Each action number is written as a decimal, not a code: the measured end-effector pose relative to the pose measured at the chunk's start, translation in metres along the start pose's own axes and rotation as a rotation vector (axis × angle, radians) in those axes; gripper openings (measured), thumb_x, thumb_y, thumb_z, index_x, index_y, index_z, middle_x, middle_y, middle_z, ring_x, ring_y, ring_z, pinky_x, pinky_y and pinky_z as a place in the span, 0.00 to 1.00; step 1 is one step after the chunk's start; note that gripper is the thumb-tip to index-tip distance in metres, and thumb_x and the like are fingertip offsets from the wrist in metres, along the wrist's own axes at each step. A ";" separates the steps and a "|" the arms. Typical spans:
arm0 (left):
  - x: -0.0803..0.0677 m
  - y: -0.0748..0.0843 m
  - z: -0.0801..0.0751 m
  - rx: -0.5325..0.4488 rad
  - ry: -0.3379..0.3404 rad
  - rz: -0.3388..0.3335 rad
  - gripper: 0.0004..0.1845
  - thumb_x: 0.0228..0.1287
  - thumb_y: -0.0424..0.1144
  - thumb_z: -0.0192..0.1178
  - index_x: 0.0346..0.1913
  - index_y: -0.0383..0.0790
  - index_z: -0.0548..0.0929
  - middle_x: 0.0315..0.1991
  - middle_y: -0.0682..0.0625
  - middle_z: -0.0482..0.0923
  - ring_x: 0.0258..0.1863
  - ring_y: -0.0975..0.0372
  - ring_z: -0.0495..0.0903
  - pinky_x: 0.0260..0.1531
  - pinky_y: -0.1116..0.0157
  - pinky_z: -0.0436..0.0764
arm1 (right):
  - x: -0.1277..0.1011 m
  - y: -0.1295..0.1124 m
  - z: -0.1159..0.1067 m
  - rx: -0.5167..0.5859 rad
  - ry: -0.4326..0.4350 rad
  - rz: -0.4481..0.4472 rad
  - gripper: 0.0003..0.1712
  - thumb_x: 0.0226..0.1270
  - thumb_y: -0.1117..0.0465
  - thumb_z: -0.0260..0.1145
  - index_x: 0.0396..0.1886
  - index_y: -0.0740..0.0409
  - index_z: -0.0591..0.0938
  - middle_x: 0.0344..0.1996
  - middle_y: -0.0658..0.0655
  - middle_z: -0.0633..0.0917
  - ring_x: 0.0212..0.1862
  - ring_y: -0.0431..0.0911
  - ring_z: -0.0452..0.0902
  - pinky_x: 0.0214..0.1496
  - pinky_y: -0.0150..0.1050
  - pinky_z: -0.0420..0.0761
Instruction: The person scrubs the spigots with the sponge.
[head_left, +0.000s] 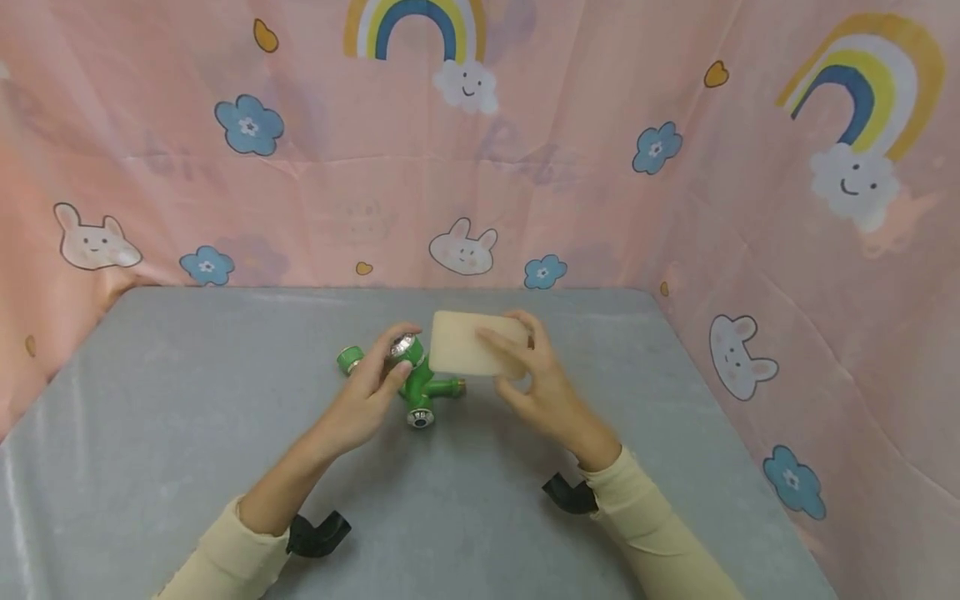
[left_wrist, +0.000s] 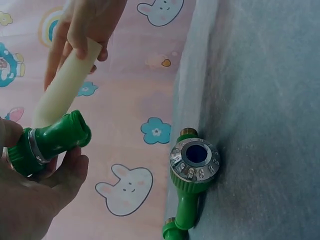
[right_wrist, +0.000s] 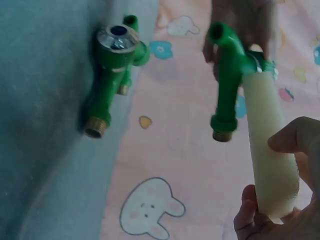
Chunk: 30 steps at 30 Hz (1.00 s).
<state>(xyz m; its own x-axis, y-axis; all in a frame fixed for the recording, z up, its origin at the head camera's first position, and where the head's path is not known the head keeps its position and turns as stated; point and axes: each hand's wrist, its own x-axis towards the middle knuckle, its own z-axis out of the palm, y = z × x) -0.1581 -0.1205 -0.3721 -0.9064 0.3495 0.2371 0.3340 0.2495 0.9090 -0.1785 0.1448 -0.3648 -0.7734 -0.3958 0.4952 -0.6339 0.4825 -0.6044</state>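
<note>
My left hand [head_left: 363,404] holds up a green tap [left_wrist: 60,137] with a silver-trimmed knob, its fingers and thumb around the knob end. The tap's brass threaded end [right_wrist: 222,136] points down in the right wrist view. In my right hand [head_left: 551,392] is a cream sponge [head_left: 468,343], a flat rounded block pinched between thumb and fingers. The sponge's far edge is right beside the held tap; whether they touch, I cannot tell. Below stands a second green tap [left_wrist: 187,207] on the table, its silver dial knob [head_left: 420,418] facing me.
Another green tap [head_left: 348,358] lies on the table just left of the left hand, partly hidden. The grey cloth-covered table [head_left: 225,375] ends at a pink patterned curtain [head_left: 315,183] at the back and sides. Black curved pieces [head_left: 318,535] sit at both sleeve cuffs.
</note>
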 end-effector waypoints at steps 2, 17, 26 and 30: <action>0.000 0.001 0.001 0.009 0.014 -0.011 0.22 0.82 0.34 0.42 0.74 0.46 0.60 0.78 0.38 0.55 0.79 0.45 0.56 0.70 0.37 0.67 | 0.000 -0.001 0.005 -0.023 -0.012 0.001 0.37 0.58 0.76 0.63 0.69 0.51 0.78 0.71 0.66 0.61 0.60 0.61 0.70 0.53 0.50 0.81; 0.002 -0.001 0.006 0.185 0.111 0.076 0.29 0.68 0.22 0.59 0.67 0.37 0.62 0.60 0.34 0.74 0.59 0.44 0.80 0.56 0.50 0.84 | 0.002 0.007 -0.016 -0.010 0.054 0.083 0.37 0.60 0.76 0.62 0.70 0.53 0.76 0.72 0.67 0.60 0.57 0.59 0.70 0.50 0.50 0.79; 0.002 -0.001 0.006 0.322 0.158 0.278 0.31 0.58 0.19 0.65 0.65 0.38 0.75 0.61 0.41 0.76 0.61 0.49 0.79 0.61 0.53 0.82 | 0.000 -0.002 -0.007 -0.048 -0.093 0.131 0.37 0.60 0.75 0.59 0.69 0.48 0.78 0.74 0.65 0.61 0.58 0.59 0.72 0.30 0.33 0.74; 0.000 -0.002 0.003 0.378 0.167 0.307 0.31 0.57 0.17 0.64 0.64 0.40 0.77 0.61 0.42 0.77 0.63 0.50 0.78 0.65 0.52 0.79 | 0.000 0.004 -0.018 -0.079 -0.122 0.195 0.35 0.62 0.74 0.60 0.69 0.50 0.77 0.74 0.66 0.59 0.53 0.59 0.74 0.32 0.34 0.76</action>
<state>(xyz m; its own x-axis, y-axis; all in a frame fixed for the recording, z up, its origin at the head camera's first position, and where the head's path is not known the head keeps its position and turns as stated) -0.1582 -0.1178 -0.3752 -0.7707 0.3160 0.5533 0.6331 0.4777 0.6091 -0.1808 0.1611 -0.3560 -0.8783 -0.3784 0.2922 -0.4746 0.6170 -0.6277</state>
